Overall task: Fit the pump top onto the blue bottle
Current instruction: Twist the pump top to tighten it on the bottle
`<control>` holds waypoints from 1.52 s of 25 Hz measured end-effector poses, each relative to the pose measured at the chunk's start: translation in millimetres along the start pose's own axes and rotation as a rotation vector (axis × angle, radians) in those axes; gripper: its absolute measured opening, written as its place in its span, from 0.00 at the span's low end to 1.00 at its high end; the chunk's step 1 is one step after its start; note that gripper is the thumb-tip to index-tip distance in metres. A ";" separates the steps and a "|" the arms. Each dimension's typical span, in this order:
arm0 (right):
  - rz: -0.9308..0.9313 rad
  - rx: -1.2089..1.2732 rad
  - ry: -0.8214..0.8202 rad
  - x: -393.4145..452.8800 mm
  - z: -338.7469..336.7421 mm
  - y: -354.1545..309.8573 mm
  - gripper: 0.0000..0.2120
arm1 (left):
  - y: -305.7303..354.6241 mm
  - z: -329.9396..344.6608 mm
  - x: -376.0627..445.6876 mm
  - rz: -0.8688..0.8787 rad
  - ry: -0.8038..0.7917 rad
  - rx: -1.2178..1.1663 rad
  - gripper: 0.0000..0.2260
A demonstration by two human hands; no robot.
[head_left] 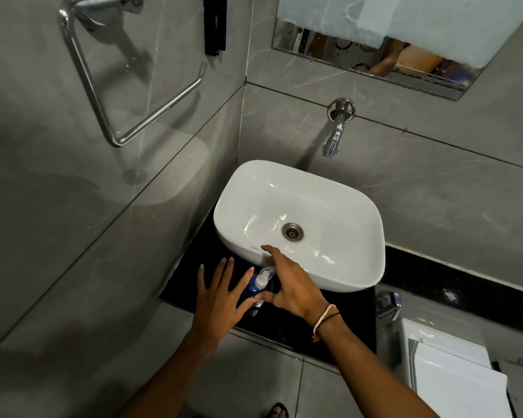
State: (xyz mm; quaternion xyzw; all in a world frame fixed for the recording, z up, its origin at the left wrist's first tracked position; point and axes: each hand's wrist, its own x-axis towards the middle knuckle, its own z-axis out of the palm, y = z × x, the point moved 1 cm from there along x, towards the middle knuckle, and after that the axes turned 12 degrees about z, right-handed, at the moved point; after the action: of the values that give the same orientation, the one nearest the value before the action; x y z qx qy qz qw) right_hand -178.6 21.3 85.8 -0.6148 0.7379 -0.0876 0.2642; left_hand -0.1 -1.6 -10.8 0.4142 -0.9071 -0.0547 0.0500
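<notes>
The blue bottle (252,289) stands on the black counter (191,282) just in front of the white basin. A clear white pump top (264,276) sits on its neck. My left hand (221,300) is beside the bottle on its left, fingers spread, thumb near the bottle's side. My right hand (290,285) hovers over the bottle from the right, fingers spread; its thumb touches the bottle's lower part and its palm hides the pump's spout. Neither hand clasps the bottle.
A white basin (344,206) stands on the counter under a chrome wall tap (334,135). A chrome towel ring (115,95) hangs on the left wall. A mirror (375,40) is above. A white toilet tank (453,375) is at the lower right.
</notes>
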 end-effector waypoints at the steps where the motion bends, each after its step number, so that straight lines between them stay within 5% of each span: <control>1: -0.023 0.009 -0.019 0.3 -0.1 0.6 0.46 | 0.3 0.1 -0.1 -0.004 -0.006 -0.008 0.32; 7: -0.048 -0.018 0.017 6.4 1.6 -5.2 0.28 | 0.6 0.1 0.1 -0.018 -0.015 -0.033 0.30; 11: -0.117 -0.296 0.093 3.1 2.9 -6.2 0.31 | 1.3 1.1 -1.0 -0.005 -0.013 -0.037 0.30; 15: -0.327 -0.400 0.112 2.6 -2.2 -4.2 0.23 | 0.5 1.6 -0.1 -0.011 -0.004 -0.044 0.30; 23: -0.357 -0.811 0.059 12.3 -2.0 -29.5 0.15 | 2.2 1.6 0.6 -0.006 -0.001 -0.032 0.29; 32: -0.463 -0.773 -0.030 10.9 -19.2 -32.6 0.16 | 0.4 1.1 2.5 -0.010 0.004 -0.056 0.29; 38: -0.369 -0.784 -0.083 12.5 -14.1 -38.1 0.09 | 0.5 2.8 1.1 0.003 0.021 -0.038 0.28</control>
State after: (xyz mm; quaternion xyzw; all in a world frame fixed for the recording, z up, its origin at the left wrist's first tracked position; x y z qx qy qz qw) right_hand -154.1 -2.0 111.5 -0.7933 0.5818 0.1780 0.0200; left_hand -1.6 -2.0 -13.5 0.4124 -0.9060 -0.0674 0.0676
